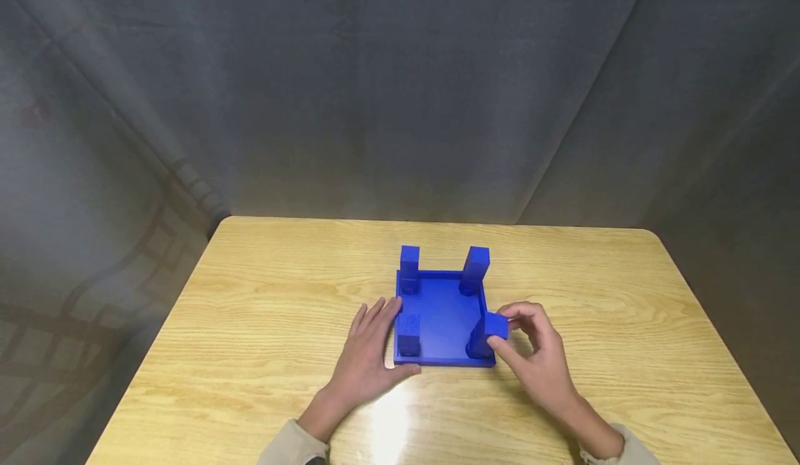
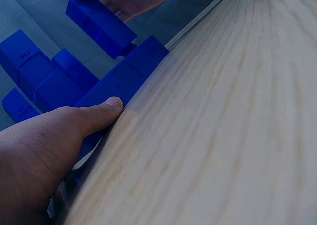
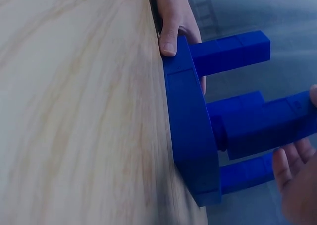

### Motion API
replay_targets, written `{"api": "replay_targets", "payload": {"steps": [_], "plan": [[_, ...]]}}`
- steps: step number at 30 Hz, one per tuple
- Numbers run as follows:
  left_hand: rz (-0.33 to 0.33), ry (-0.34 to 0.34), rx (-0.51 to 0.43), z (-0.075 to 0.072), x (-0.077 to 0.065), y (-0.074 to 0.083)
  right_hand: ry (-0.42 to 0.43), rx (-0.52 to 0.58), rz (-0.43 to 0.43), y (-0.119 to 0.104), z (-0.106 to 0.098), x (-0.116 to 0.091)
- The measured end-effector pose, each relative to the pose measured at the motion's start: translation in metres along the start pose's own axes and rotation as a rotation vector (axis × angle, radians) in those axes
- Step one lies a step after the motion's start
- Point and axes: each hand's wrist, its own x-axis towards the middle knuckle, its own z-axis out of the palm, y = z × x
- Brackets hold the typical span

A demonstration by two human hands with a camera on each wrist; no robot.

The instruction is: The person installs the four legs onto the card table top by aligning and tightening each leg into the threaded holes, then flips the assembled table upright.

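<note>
A square blue base (image 1: 444, 319) with a raised rim lies on the table, like a small upturned table. Blue legs stand at its corners: back left (image 1: 409, 269), back right (image 1: 476, 269), front left (image 1: 409, 334). My left hand (image 1: 369, 356) lies round the front left corner, straight fingers along the left side and thumb against the front wall. With thumb and fingers, my right hand (image 1: 539, 361) pinches the top of the front right leg (image 1: 487, 334). That leg leans outward; in the right wrist view, a narrow round neck (image 3: 219, 132) shows between it and the base.
The wood-grained table (image 1: 281, 298) extends around the base on all sides. Behind it hangs a dark grey curtain (image 1: 387, 97), which continues along the left and right. A bright reflection lies on the tabletop near the front.
</note>
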Motion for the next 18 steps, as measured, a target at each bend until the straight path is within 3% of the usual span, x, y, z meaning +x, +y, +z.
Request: {"api": "replay_targets", "payload": {"steps": [10,18], "plan": [[0.016,0.027,0.007,0.0005,-0.0002,0.0005,-0.081,-0.003,-0.145,0.0059,-0.0032,0.0032],[-0.004,-0.001,-0.008,-0.0004,0.0001,0.0001,-0.085,0.006,-0.134,0.0064,-0.0037,0.0038]]}}
